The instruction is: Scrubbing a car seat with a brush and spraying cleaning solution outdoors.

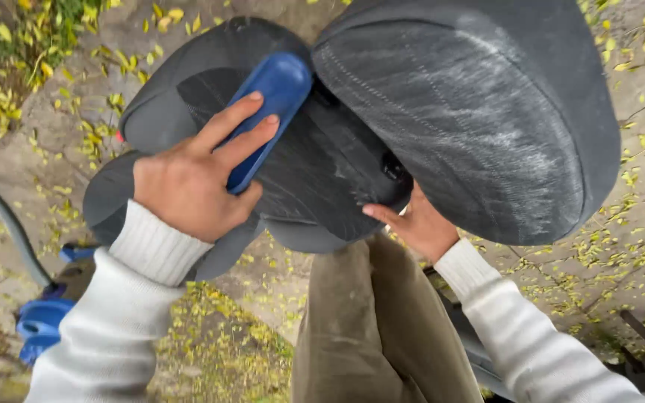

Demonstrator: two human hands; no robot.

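My left hand point(195, 179) grips a blue plastic brush point(272, 104) and presses it flat against the dark grey fabric of a car seat point(188, 97). The seat's big padded headrest point(479, 112) fills the upper right and shows pale streaks on its fabric. My right hand point(416, 224) reaches under the headrest and holds the seat from below, fingers partly hidden. Both arms wear white knit sleeves.
Stone paving strewn with small yellow leaves point(636, 239) lies all around. A grey hose point(5, 216) curves along the left edge to blue objects point(42, 321) at lower left. My olive trouser leg point(375, 328) is below the seat.
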